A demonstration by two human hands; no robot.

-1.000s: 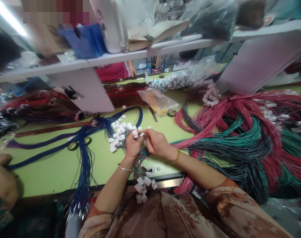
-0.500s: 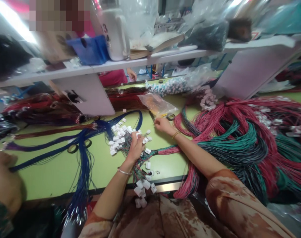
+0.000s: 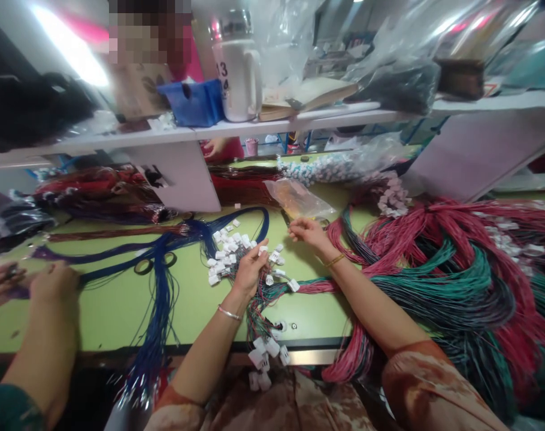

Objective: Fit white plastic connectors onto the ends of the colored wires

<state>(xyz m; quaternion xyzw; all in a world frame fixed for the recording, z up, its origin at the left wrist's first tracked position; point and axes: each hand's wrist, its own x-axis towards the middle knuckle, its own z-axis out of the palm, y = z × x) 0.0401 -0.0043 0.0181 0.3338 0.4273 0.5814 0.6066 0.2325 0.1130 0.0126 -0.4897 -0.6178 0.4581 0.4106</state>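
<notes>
My left hand [image 3: 249,270] is closed around a bundle of thin wires with white plastic connectors, a white connector [image 3: 263,250] showing at the thumb tip. More white connectors [image 3: 227,250] fan out on its left, and others [image 3: 266,353] hang over the table's front edge. My right hand [image 3: 312,234] is raised to the right of them, thumb and forefinger pinched. Whether anything small sits in that pinch I cannot make out. Just behind it lies a clear plastic bag [image 3: 294,197] with yellow contents. Black tape binds the red and green wires [image 3: 315,286] running right from the bundle.
A co-worker's hands [image 3: 52,287] are at blue wires [image 3: 158,287] on the left, near tape rolls [image 3: 143,266]. Large red, green and black wire bundles [image 3: 438,269] cover the right. Above runs a shelf [image 3: 182,136] with a blue bin [image 3: 194,103] and a white mug [image 3: 241,81].
The view has shifted, so the scene sits further right and lower. My right fingers have loosened slightly near the bag. The co-worker's arm reaches further in, and a second hand shows at the left edge.
</notes>
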